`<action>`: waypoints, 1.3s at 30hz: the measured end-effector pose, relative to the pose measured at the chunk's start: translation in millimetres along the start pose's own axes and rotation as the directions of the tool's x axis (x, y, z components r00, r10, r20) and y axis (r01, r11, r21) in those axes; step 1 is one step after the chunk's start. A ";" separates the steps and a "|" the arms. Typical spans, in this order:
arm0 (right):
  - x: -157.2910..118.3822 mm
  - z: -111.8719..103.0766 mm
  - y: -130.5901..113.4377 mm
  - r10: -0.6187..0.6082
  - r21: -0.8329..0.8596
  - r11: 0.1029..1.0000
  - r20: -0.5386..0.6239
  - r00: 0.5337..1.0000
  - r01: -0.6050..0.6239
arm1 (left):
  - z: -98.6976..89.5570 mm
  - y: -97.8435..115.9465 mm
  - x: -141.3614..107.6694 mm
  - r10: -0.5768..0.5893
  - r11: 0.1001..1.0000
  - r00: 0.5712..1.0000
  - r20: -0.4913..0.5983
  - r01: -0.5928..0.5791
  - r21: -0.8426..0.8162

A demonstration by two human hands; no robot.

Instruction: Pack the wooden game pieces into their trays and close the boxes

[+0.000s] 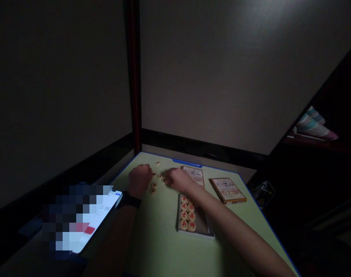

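Several round wooden chess pieces (pixel 153 185) lie loose on the light green table (pixel 155 238) between my hands. My left hand (pixel 140 179), with a dark band on the wrist, is curled beside them, its fingertips close to a piece. From the right, my right hand (pixel 177 179) reaches over the pieces, fingers bent down at one; what it grips is too blurred to make out. Below my right forearm, an open tray (pixel 204 225) holds several pieces with red characters in rows. One more piece (pixel 157 163) lies near the table's back edge.
A printed lid (pixel 196 175) lies behind my right hand, and a printed box (pixel 228 190) sits at the table's right. A lit phone (pixel 99 219) is at the left, partly pixelated. Walls stand behind the table. Patterned fabric (pixel 315 125) rests on a shelf at far right.
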State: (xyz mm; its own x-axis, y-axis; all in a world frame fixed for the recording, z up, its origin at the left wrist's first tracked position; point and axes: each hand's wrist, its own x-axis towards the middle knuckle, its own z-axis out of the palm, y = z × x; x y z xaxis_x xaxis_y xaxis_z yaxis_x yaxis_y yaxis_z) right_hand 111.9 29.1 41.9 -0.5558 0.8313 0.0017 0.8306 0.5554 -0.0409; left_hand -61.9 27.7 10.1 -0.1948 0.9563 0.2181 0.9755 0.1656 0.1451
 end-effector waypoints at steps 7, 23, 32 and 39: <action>9.0 25.6 -21.5 -0.029 -0.071 0.997 -0.025 0.999 0.027 | 8.6 -2.5 0.0 0.015 1.000 0.998 -0.066 -0.016 -0.023; 30.9 0.3 17.9 -0.082 0.060 0.995 -0.043 0.996 0.084 | 11.0 -7.2 26.6 -0.324 0.688 0.941 0.095 0.303 -0.660; 66.2 11.3 -33.3 -0.244 0.070 0.967 -0.028 0.969 0.245 | 29.3 -19.4 35.8 -0.470 0.417 0.875 0.112 0.333 -0.846; 75.6 30.0 -50.3 -0.260 0.038 0.965 0.053 0.964 0.258 | 30.4 -20.6 39.7 -0.559 0.256 0.823 0.101 0.287 -0.923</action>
State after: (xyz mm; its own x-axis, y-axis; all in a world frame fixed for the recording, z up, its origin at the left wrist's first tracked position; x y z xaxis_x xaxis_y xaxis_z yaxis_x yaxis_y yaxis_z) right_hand 27.0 63.4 14.1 -0.7538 0.6558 -0.0411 0.6568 0.7501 -0.0768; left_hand -86.6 69.5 -13.5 -0.6955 0.7185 0.0012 0.0989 0.0941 0.9906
